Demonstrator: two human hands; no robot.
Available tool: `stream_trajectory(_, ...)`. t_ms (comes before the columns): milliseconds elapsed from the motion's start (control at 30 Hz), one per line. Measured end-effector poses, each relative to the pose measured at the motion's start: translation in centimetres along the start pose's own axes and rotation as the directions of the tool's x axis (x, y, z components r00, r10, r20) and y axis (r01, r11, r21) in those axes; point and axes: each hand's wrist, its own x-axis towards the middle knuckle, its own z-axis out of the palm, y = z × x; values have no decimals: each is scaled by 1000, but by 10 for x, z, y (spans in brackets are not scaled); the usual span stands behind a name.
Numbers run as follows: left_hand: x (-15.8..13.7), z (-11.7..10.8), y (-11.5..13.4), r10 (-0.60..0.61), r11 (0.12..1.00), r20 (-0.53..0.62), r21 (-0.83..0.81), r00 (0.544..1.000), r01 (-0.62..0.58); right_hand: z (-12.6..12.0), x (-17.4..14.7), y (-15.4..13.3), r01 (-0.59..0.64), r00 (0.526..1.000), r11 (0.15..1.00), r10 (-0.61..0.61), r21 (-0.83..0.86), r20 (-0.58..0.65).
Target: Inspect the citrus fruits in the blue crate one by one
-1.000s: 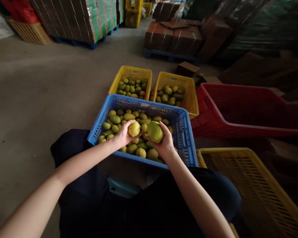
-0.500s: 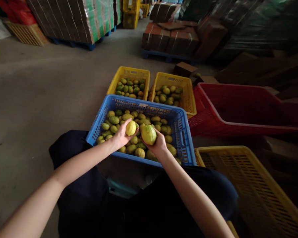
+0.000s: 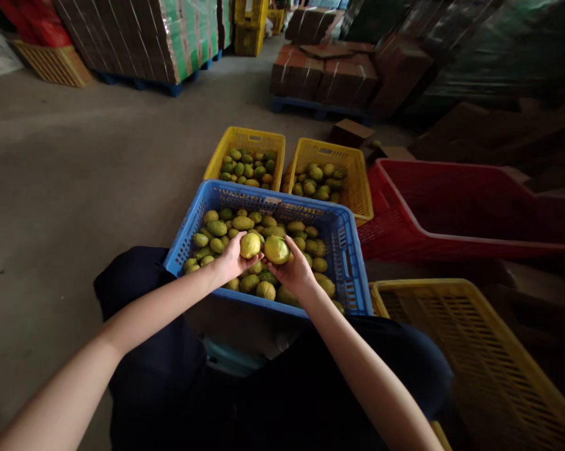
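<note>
A blue crate full of green and yellow citrus fruits rests against my knees. My left hand grips a small yellow fruit above the pile. My right hand holds a larger yellow-green fruit right beside it, the two fruits almost touching over the middle of the crate. Both forearms reach in from the bottom of the view.
Two yellow crates with fruits stand just behind the blue one. A tilted red crate lies at the right, a yellow crate at my right side. Stacked cardboard on pallets lines the back; bare concrete floor stretches left.
My right hand has brought its fruit left and lower, close to the fruit in my left hand. The left hand shifted only slightly.
</note>
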Motion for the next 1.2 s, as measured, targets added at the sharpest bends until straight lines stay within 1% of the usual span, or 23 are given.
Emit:
stream_trajectory(33,-1,1,1,26,1000,35,7,999,-27,0,-1,1,37,999,999,-37,-11,19)
stream_trajectory(100,-5,3,4,92,996,108,3,990,-93,0,-3,2,171,983,985,-169,-26,78)
stream_trajectory(167,-8,6,9,159,987,148,-24,976,-157,0,-8,3,347,931,936,-336,-60,142)
stream_trajectory(233,-11,9,13,209,978,171,-53,963,-203,1,-13,3,498,860,855,-465,-146,212)
stream_trajectory(300,-14,10,17,238,971,204,-82,950,-226,1,-18,2,594,799,768,-531,-238,281)
stream_trajectory(367,-15,11,19,249,967,219,-119,943,-227,1,-21,1,626,775,730,-543,-276,323)
stream_trajectory(400,-15,11,19,248,965,216,-140,944,-222,1,-22,0,623,777,732,-536,-277,330)
stream_trajectory(567,-11,7,21,219,958,189,-230,957,-173,3,-25,1,562,815,779,-465,-278,346)
stream_trajectory(633,-8,5,21,220,956,195,-237,956,-172,5,-25,2,509,844,821,-417,-257,337)
stream_trajectory(700,-4,4,20,250,959,207,-188,946,-213,6,-23,1,410,893,891,-349,-195,284)
stream_trajectory(733,-1,3,17,266,962,204,-125,942,-244,6,-21,-1,339,926,928,-299,-154,232)
stream_trajectory(800,4,-1,7,252,955,185,114,950,-275,5,-17,-6,179,982,982,-174,-64,77)
stream_trajectory(833,6,-5,-1,222,931,162,257,961,-259,4,-15,-10,109,994,994,-109,-21,-11)
stream_trajectory(867,7,-10,-10,179,888,140,403,974,-221,2,-14,-16,57,994,998,-55,15,-92)
stream_trajectory(900,8,-15,-19,134,853,130,489,982,-181,-1,-13,-23,32,987,999,-25,44,-160)
stream_trajectory(933,8,-22,-30,83,822,129,552,988,-141,-5,-14,-30,37,977,997,-22,67,-213)
stream_trajectory(967,7,-28,-39,4,779,137,621,991,-89,-10,-15,-39,66,968,994,-42,89,-249)
stream_trajectory(1000,6,-34,-47,-107,711,159,702,981,-36,-14,-16,-47,109,960,988,-76,111,-269)
stream_trajectory(1033,4,-38,-51,-183,659,164,752,969,-3,-19,-19,-55,157,954,979,-115,133,-276)
stream_trajectory(1067,3,-39,-52,-231,624,163,781,959,18,-23,-21,-62,200,949,968,-152,153,-275)
stream_trajectory(1100,3,-37,-48,-235,623,162,782,958,21,-26,-23,-67,230,946,958,-179,172,-269)
stream_trajectory(1133,3,-31,-37,-189,658,164,753,968,1,-29,-25,-71,247,945,951,-194,185,-265)
stream_trajectory(1200,5,-11,0,-42,745,182,661,982,-91,-30,-27,-74,249,945,948,-193,199,-262)
